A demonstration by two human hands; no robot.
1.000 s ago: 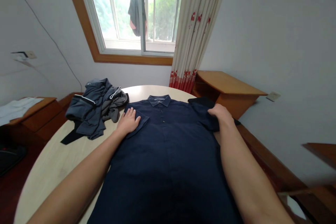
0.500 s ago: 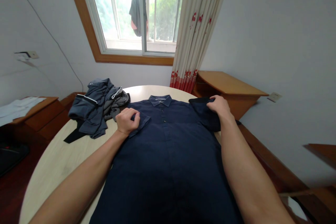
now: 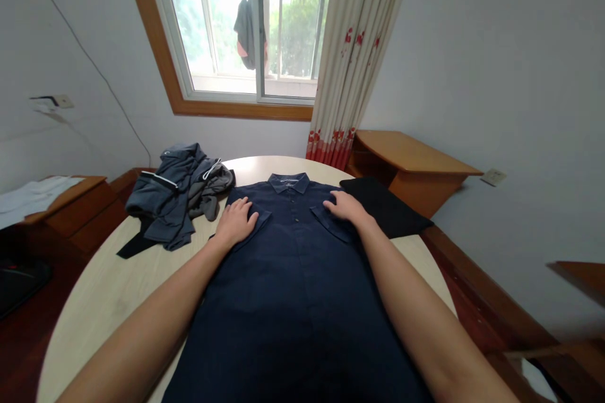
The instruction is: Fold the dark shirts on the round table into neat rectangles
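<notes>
A dark navy collared shirt (image 3: 302,283) lies front up on the round pale table (image 3: 113,277), its collar toward the window. Both short sleeves are folded inward over the chest. My left hand (image 3: 235,221) rests on the folded sleeve at the left, fingers apart. On the right folded sleeve lies my right hand (image 3: 346,206), its fingers spread and touching the cloth near the shoulder.
Crumpled grey clothes (image 3: 174,195) lie at the table's back left. A flat black cloth (image 3: 385,208) is at the right, beside the shirt. Beyond the table stand a wooden desk (image 3: 420,154), a curtain (image 3: 359,44) and a window.
My right hand has moved left, and the right sleeve now lies folded inward, uncovering the black cloth. My left hand has opened from a curled shape onto the left sleeve.
</notes>
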